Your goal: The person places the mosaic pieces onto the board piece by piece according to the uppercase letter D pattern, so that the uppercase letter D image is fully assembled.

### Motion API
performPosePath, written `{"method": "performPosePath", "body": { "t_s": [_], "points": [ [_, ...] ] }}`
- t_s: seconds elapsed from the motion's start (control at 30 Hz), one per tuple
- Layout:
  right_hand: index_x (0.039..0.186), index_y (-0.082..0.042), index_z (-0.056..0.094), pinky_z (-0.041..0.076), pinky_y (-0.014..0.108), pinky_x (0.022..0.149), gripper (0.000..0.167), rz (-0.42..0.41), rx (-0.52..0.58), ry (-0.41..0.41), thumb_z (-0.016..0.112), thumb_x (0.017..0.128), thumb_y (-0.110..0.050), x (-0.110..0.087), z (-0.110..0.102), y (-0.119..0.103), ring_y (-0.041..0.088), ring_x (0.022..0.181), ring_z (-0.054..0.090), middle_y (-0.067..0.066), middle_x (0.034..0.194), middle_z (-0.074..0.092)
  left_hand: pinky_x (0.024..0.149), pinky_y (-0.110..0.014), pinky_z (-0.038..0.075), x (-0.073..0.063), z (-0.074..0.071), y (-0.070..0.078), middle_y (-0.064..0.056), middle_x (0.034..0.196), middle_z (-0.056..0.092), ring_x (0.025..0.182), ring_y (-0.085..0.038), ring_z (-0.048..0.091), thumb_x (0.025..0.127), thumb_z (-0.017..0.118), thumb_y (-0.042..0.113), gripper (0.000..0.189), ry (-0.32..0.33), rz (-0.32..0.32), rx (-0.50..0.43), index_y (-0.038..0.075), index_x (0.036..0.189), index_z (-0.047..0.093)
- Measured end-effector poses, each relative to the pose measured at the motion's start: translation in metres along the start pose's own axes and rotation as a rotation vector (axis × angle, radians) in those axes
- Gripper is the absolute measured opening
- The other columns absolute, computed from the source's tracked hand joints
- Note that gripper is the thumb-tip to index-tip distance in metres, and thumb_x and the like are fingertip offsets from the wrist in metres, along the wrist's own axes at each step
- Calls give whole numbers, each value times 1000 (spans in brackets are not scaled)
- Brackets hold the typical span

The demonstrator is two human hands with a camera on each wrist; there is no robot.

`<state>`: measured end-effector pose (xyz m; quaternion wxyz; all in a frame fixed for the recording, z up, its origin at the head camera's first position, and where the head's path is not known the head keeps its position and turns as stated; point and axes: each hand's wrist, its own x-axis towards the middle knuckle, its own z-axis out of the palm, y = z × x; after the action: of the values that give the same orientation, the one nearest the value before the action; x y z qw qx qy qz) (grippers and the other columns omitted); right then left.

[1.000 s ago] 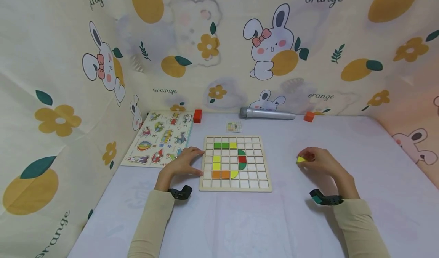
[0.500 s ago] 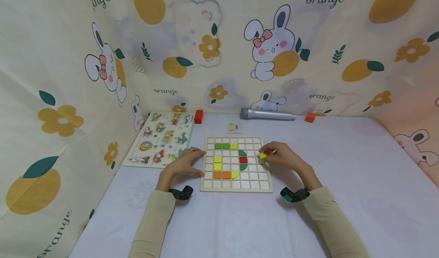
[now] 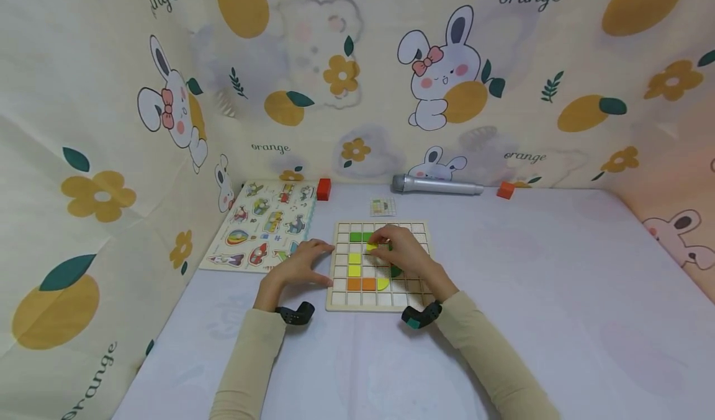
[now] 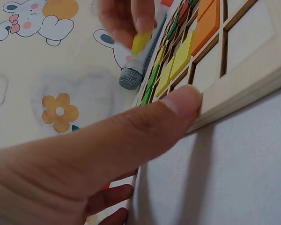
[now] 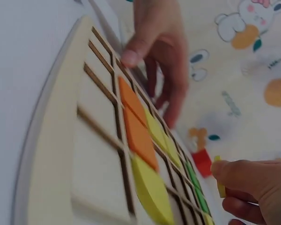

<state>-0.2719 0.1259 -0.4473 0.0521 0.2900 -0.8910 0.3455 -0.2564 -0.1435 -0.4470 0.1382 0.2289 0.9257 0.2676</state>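
Note:
A wooden grid board (image 3: 385,309) lies on the table, with colored tiles in some of its cells. My left hand (image 3: 298,263) rests at the board's left edge, thumb straight against the rim. Between thumb and fingers of my right hand (image 3: 404,250) is pinched a small yellow tile (image 5: 220,187), held over the board's upper left part. Green tiles (image 3: 355,237) stand in an upper row, with yellow square tiles (image 3: 354,265) below them. Two orange tiles (image 3: 362,284) and a yellow rounded tile (image 3: 382,283) fill a lower row. My right hand hides several cells.
Behind the board lies a small patterned card (image 3: 383,206). A picture puzzle board (image 3: 262,224) is to the left. At the back are a silver microphone (image 3: 438,185) and two red blocks, one left (image 3: 323,190) and one right (image 3: 505,190). Patterned cloth hangs behind.
My right hand has carried the yellow tile leftward, from the bare table on the right, past the board's right edge, to over its upper left part. The left hand has stayed at the board's edge.

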Motion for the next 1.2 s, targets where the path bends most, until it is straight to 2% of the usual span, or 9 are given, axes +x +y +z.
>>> {"method": "performPosePath", "body": {
  "t_s": [0.13, 0.37, 0.63, 0.93, 1.03, 1.2],
  "points": [
    [96, -10, 69, 52, 31, 81, 16, -14, -21, 5, 73, 81, -14, 12, 16, -7, 15, 90, 59, -1, 96, 66, 109, -51, 27, 0, 0, 1, -11, 144, 36, 134, -31, 27, 71, 80, 36, 79, 3, 1, -16, 14, 139, 45],
    [90, -13, 71, 49, 30, 84, 9, 78, -56, -32, 72, 82, -16, 18, 31, -16, 12, 89, 56, -3, 94, 67, 109, -51, 27, -1, 1, 3, -11, 144, 37, 134, -31, 27, 70, 81, 35, 80, -4, -7, -42, 14, 138, 45],
    [90, -15, 74, 46, 33, 93, 8, 36, -174, -20, 69, 84, -19, 15, 33, -15, 16, 100, 56, -3, 97, 68, 109, -51, 27, -1, 1, 3, -10, 143, 37, 134, -31, 28, 71, 81, 34, 78, 4, -20, -25, 15, 138, 46],
    [89, -13, 73, 47, 28, 77, 7, 21, -189, 62, 69, 85, -16, 18, 42, -10, 15, 86, 52, 0, 92, 64, 109, -50, 27, -2, 0, 3, -11, 142, 38, 133, -30, 29, 71, 80, 32, 78, 12, -10, -19, 14, 138, 45],
    [88, -12, 73, 47, 28, 75, 6, 11, -200, 81, 68, 85, -14, 19, 43, -11, 16, 85, 53, 1, 91, 63, 109, -50, 27, -2, 0, 3, -11, 142, 38, 133, -31, 29, 71, 80, 32, 78, 14, 0, -13, 13, 138, 45],
    [91, -12, 73, 47, 29, 78, 8, 27, -193, 74, 67, 87, -15, 17, 42, -11, 16, 88, 52, 1, 93, 62, 109, -51, 28, -1, 1, 3, -13, 143, 38, 133, -32, 29, 72, 80, 33, 78, 10, 14, -3, 12, 138, 45]
  ]
}}
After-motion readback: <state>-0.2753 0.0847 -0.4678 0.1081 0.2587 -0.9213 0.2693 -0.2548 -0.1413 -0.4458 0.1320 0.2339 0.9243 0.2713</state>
